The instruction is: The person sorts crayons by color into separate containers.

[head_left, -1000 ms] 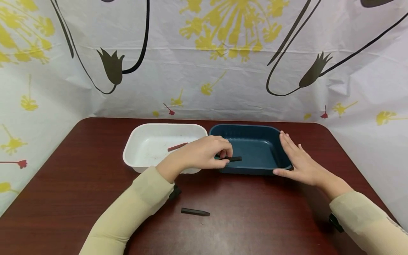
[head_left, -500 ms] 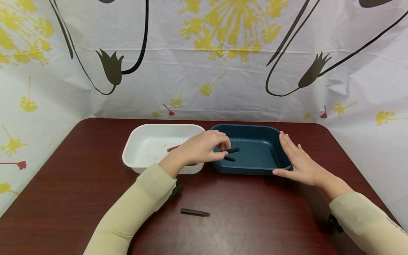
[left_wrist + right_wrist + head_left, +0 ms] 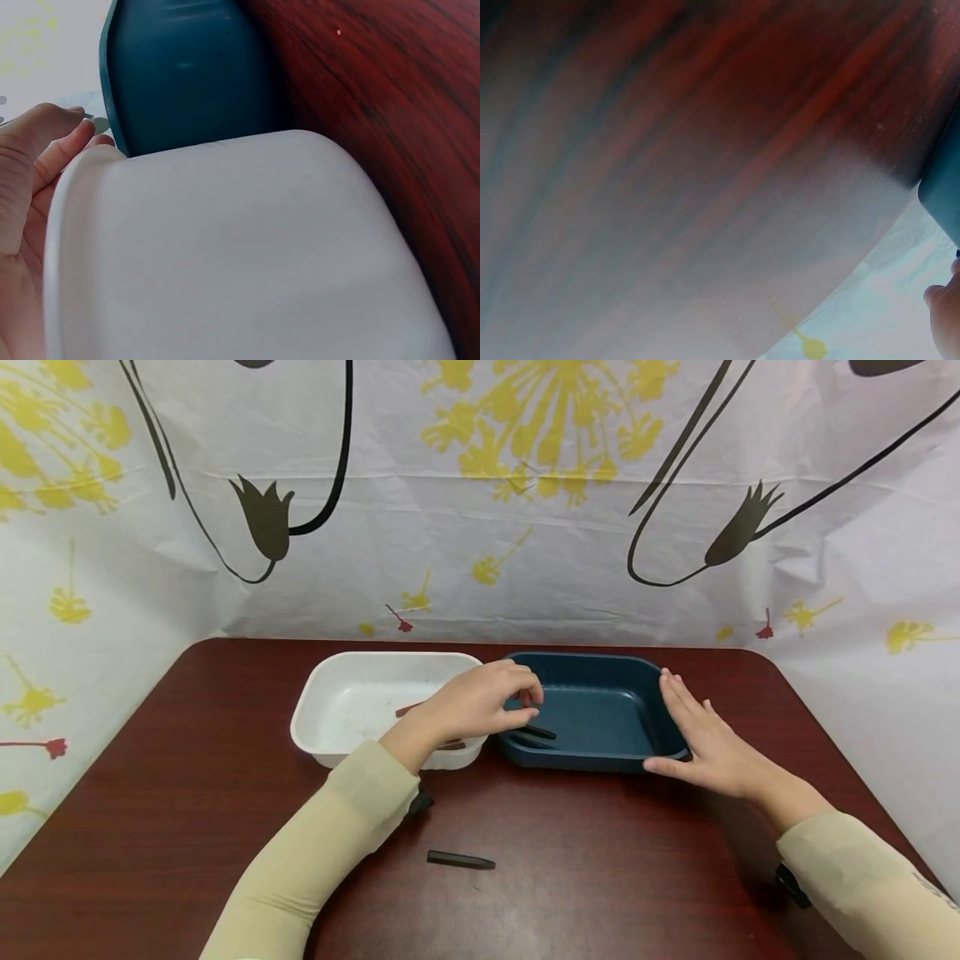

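My left hand (image 3: 480, 700) hovers over the left end of the dark blue tray (image 3: 607, 714), fingers loosely bent and nothing visible between thumb and fingertips. Just below it, a black crayon (image 3: 542, 732) lies in that tray, partly hidden by the hand. Straight fingers of my right hand (image 3: 708, 743) rest against the blue tray's right end. Beside it on the left, a white tray (image 3: 330, 714) holds a red crayon (image 3: 406, 709) and a brownish crayon (image 3: 453, 745), both partly covered by my left hand and wrist. In the left wrist view, the white tray's wall (image 3: 240, 247) hides part of the hand.
Another black crayon (image 3: 461, 860) lies on the dark red wooden table (image 3: 600, 860), in front of the trays. A white curtain (image 3: 480, 527) printed with flowers hangs behind the table and along both sides.
The left hand has lifted slightly over the blue tray and let go of the black crayon it pinched earlier. The right hand stays in place.
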`<state>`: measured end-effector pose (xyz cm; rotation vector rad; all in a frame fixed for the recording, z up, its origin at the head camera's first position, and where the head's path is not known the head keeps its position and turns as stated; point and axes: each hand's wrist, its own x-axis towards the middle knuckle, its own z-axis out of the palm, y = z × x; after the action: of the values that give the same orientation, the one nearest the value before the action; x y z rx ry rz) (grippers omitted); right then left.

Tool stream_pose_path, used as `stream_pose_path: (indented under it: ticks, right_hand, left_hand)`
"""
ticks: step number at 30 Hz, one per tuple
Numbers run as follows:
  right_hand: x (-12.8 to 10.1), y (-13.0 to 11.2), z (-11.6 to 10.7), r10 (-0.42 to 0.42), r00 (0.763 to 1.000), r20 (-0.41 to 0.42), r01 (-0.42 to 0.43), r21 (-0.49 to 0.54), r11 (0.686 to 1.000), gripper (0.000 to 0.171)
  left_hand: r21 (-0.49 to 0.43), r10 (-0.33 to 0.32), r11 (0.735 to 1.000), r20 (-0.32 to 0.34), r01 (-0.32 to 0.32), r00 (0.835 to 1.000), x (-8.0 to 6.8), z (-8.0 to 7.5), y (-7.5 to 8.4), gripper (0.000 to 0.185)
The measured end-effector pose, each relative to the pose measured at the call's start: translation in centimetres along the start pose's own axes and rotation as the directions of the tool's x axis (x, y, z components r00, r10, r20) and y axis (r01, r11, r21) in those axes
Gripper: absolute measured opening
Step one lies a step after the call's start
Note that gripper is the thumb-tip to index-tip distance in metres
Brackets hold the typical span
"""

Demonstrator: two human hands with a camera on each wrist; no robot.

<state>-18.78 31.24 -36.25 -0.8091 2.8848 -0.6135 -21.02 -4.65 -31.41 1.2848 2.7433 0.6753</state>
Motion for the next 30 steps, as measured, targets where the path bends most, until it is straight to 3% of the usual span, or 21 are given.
stream_pose_path:
  ticks: [11,30]
  right_hand:
    - [-0.1,0.1,0.1,-0.027,0.999,-0.020,0.027,-0.009,1.000,0.112]
    - [0.0,0.0,-0.2,-0.006,1.000,0.000,0.006,-0.013,1.000,0.110]
  left_hand:
    - [0.050,0.050,0.998,-0.040,-0.048,0.998,-1.3,-0.5,0.0,0.011]
    - [0.061,0.049,0.997,-0.005,-0.049,0.999,-3.2,-0.9,0.3,0.012]
